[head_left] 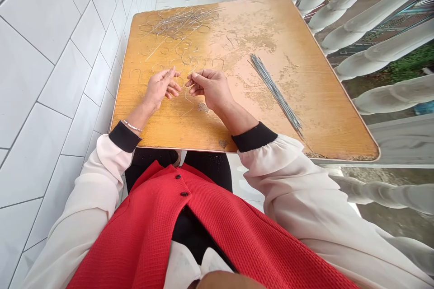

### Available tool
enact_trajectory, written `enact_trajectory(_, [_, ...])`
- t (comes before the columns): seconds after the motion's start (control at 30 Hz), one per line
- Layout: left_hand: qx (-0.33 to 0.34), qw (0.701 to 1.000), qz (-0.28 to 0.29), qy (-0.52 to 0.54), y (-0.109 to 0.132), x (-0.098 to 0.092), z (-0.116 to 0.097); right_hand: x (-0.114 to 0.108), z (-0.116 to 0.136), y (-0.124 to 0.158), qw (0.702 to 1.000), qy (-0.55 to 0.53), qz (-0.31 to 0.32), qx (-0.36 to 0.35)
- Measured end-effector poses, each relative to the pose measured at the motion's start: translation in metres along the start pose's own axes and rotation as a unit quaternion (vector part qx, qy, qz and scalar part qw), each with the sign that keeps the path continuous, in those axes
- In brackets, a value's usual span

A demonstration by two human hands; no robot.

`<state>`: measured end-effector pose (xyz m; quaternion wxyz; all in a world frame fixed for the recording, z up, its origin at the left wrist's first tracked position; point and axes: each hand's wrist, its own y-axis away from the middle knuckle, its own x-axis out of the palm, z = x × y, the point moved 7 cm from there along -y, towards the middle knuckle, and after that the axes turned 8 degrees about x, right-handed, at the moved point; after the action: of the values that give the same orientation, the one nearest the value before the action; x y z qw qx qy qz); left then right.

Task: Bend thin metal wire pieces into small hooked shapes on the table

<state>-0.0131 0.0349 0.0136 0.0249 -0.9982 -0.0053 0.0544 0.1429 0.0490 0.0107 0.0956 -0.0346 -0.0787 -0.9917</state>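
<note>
- A white rectangular-tiled wall (44, 99) runs along the left, beside a worn, orange-brown wooden tabletop (322, 113) with a copper-coloured edge.
- At the far end of the tabletop's left side lies a loose, tangled heap of thin silver wires (183, 21), the bent and unbent pieces mixed together.
- Below and right of the heap, small curved silver wire hooks (218, 62) lie scattered singly, making up the bent stock so far; no container holds them.
- The left hand (161, 88), wearing a thin metal bangle (132, 125), is half open with its fingers loosely curled; I cannot tell whether it grips the wire.
- A thin bent silver wire (187, 99) stands between the hands, its upper end by the right hand's fingertips.
- The right hand (208, 90) is mostly closed, thumb and forefinger pinching that wire.
- Further right, a tight bundle of straight grey wires (276, 92) lies diagonally across the tabletop, unbent and far more orderly than the pieces on the left.
- Beyond the tabletop stands a white baluster railing (373, 22).
</note>
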Motion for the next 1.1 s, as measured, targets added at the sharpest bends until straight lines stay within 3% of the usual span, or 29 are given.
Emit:
enact_trajectory(0.17, [-0.007,1.0,0.004,-0.009,0.0,-0.006,0.007,-0.007,-0.001,-0.005,1.0,-0.027,0.002,-0.009])
enact_trajectory(0.37, [-0.023,0.994,0.102,0.014,0.003,0.011,0.015,-0.018,-0.001,-0.012,0.998,-0.065,-0.01,-0.013])
enact_trajectory(0.5, [-0.013,0.99,0.136,0.035,0.006,0.023,0.012,-0.018,-0.002,-0.014,0.996,-0.088,-0.007,-0.013])
enact_trajectory(0.93, [-0.023,0.982,0.167,0.089,0.012,0.035,0.004,-0.002,0.003,-0.007,0.996,-0.084,0.03,-0.031])
enact_trajectory(1.1, [-0.023,0.984,0.149,0.093,0.012,0.034,0.005,-0.001,0.005,-0.008,0.995,-0.088,0.029,-0.038])
